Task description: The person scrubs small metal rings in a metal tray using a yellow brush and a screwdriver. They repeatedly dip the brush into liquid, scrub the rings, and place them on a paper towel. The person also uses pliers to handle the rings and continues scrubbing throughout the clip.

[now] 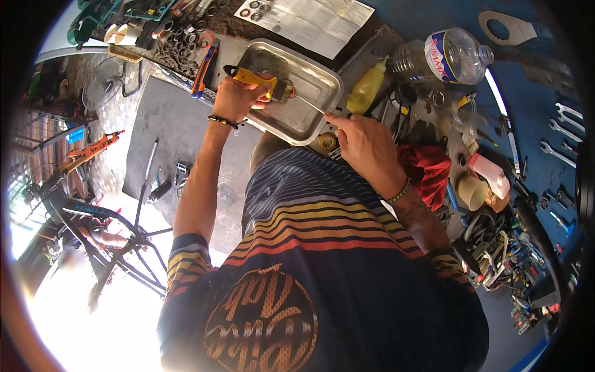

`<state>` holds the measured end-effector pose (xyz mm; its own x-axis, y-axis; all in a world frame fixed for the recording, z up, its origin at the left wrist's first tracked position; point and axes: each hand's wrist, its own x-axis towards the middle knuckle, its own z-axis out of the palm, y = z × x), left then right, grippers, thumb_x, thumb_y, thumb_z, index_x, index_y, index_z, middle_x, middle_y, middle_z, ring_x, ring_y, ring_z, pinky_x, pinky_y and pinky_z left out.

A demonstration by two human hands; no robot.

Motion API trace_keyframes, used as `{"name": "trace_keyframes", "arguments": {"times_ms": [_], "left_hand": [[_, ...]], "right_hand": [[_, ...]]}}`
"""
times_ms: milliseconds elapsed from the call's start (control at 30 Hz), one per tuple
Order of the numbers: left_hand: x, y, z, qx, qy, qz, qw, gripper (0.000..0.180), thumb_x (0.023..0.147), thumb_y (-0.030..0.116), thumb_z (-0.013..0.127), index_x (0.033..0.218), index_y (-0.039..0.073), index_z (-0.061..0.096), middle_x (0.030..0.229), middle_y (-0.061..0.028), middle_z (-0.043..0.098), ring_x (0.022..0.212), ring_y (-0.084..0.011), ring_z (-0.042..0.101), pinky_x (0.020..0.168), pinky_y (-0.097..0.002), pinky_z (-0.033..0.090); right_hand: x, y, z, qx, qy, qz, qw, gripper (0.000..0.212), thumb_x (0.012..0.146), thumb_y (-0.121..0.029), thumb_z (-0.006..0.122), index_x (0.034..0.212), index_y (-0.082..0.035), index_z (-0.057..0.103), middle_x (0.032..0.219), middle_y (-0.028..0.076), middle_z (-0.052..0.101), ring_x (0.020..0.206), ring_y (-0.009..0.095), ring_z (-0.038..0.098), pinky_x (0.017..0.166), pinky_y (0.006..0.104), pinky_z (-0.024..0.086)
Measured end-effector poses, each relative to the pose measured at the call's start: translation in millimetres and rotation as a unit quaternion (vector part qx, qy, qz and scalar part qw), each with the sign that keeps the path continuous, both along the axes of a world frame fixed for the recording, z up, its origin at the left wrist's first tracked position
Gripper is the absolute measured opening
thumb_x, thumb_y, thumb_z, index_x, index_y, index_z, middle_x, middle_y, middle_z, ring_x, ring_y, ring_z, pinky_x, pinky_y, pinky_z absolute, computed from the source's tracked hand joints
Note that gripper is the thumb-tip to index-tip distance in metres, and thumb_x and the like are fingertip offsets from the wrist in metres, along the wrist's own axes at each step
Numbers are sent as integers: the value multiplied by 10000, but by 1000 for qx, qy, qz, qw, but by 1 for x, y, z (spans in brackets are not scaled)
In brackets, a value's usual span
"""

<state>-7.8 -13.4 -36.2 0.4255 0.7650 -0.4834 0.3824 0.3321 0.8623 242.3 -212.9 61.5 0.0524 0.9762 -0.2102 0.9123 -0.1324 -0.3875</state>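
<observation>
Holding a yellow-handled brush [257,79] in my left hand [235,99], fingers clamped round its handle, I keep the bristles over the steel tray [322,80] so drips stay inside. My right hand [365,146] pinches a thin metal rod [308,104] reaching to the bristles. Beyond the tray lie a white printed sheet [310,22], a yellow squeeze bottle [365,93] and a clear plastic bottle [449,56] with a blue-and-red label.
</observation>
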Motion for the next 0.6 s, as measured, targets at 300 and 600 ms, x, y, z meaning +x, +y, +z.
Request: {"name": "trace_keyframes", "arguments": {"times_ms": [300, 600], "left_hand": [[-14, -5, 5, -29, -7, 33, 999, 319, 1030, 126, 814, 1304, -35, 776, 1115, -161, 837, 894, -249, 844, 760, -362, 727], [5, -32, 23, 367, 99, -118, 917, 248, 940, 191, 848, 1184, 143, 844, 913, -119, 836, 757, -286, 805, 748, -407, 635]], "right_hand": [[-10, 11, 6, 5, -1, 26, 1000, 394, 969, -146, 745, 1358, -181, 801, 895, 139, 740, 796, 357, 757, 728, 488, 609], [-15, 9, 14, -28, -34, 45, 998, 427, 930, -158, 779, 1357, -159, 792, 916, 153, 758, 803, 355, 779, 743, 468, 630]]}}
